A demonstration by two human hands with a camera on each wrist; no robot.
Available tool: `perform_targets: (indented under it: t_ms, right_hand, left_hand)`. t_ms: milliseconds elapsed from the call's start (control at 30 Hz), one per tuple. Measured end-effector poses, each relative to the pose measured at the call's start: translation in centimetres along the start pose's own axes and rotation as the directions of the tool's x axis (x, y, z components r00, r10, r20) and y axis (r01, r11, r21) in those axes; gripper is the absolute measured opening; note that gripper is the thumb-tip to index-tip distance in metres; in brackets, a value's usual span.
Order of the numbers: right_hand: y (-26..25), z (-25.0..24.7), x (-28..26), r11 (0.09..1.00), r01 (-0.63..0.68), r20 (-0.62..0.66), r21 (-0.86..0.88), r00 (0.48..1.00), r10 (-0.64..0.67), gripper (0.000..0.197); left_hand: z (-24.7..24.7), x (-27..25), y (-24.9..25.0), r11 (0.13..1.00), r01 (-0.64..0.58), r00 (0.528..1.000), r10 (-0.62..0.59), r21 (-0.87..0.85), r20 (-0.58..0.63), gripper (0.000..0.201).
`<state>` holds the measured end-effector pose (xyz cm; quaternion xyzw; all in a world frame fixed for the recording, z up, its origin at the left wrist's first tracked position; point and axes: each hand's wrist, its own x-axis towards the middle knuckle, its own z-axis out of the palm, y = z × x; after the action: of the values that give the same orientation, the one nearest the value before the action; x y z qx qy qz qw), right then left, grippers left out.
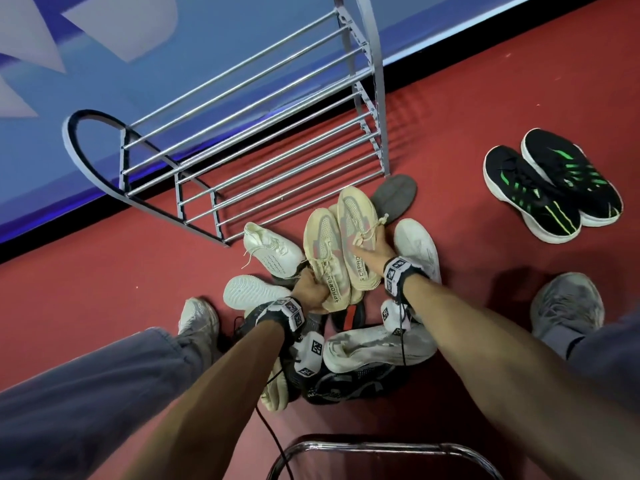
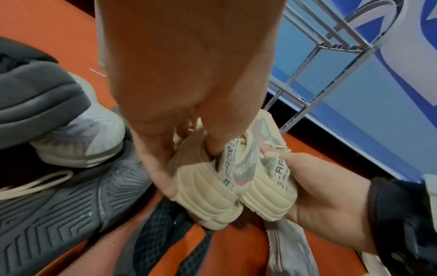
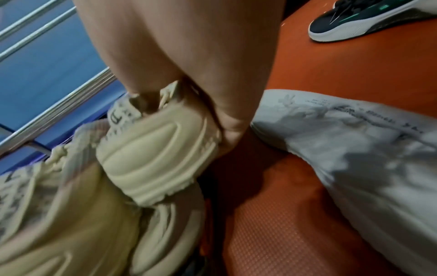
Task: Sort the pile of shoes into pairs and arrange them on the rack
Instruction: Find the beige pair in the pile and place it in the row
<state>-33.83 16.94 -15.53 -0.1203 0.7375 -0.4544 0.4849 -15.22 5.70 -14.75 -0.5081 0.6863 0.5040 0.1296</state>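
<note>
Two matching cream knit shoes are held side by side above the pile, toes toward the rack [image 1: 242, 133]. My left hand [image 1: 311, 289] grips the heel of the left cream shoe [image 1: 322, 244]. In the left wrist view, that hand [image 2: 189, 164] pinches the same shoe [image 2: 205, 198] by its collar. My right hand [image 1: 372, 249] grips the right cream shoe [image 1: 356, 223] near its laces. In the right wrist view its fingers [image 3: 231, 130] curl around that shoe's heel [image 3: 156, 158]. The rack's bars carry no shoes.
A black and green pair [image 1: 550, 185] stands on the red floor at the right. Loose white [image 1: 415, 247], grey [image 1: 394, 195] and dark shoes [image 1: 346, 386] lie under my hands. My own feet flank the pile. A chrome chair frame [image 1: 381, 448] is at the bottom.
</note>
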Motion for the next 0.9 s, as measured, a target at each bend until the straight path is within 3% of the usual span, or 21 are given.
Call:
perform_targets:
  t_ms: [67,100,233,333,533,667,800,900]
  right_hand:
    - [0.5,0.4,0.0,0.998,0.052,-0.073,-0.047,0.996,-0.055,0.097]
    - [0.7,0.6,0.2,0.994,0.077,-0.123,-0.081,0.989,-0.086,0.090]
    - [1.0,0.8,1.0,0.970,0.185,-0.215,-0.160,0.952,-0.217,0.080]
    - [1.2,1.2,1.1,0.977,0.146,-0.222,-0.154,0.959,-0.178,0.081]
    - [2.0,1.8,1.7,0.979,0.187,-0.323,-0.079,0.924,-0.203,0.087]
    - [2.6,1.8,1.7,0.982,0.180,-0.332,-0.062,0.924,-0.191,0.088]
    - [2.0,1.2,1.4,0.983,0.161,-0.307,-0.089,0.934,-0.181,0.091]
    - [-0.3,0.7,0.1,0.975,0.207,-0.269,-0.077,0.938,-0.220,0.079]
  left_hand:
    - [0.6,3.4,-3.3,0.999,0.034,0.996,-0.033,0.011,-0.078,0.064]
    - [0.7,4.2,-4.1,0.999,0.037,0.993,-0.037,-0.008,-0.111,0.065]
    - [0.5,-1.2,1.2,0.999,-0.046,0.985,0.050,0.028,-0.167,0.042]
    - [0.5,-1.7,2.0,0.994,-0.068,0.982,0.082,0.086,-0.171,0.046]
    - [1.0,0.1,-0.2,0.994,-0.110,0.973,0.112,0.020,-0.202,0.058]
    - [0.9,-2.0,1.4,0.991,-0.108,0.972,0.122,0.076,-0.202,0.045]
    - [0.7,-1.7,1.2,0.989,-0.127,0.971,0.138,0.072,-0.194,0.050]
    - [0.1,-2.2,2.0,0.985,-0.171,0.964,0.170,0.013,-0.206,0.054]
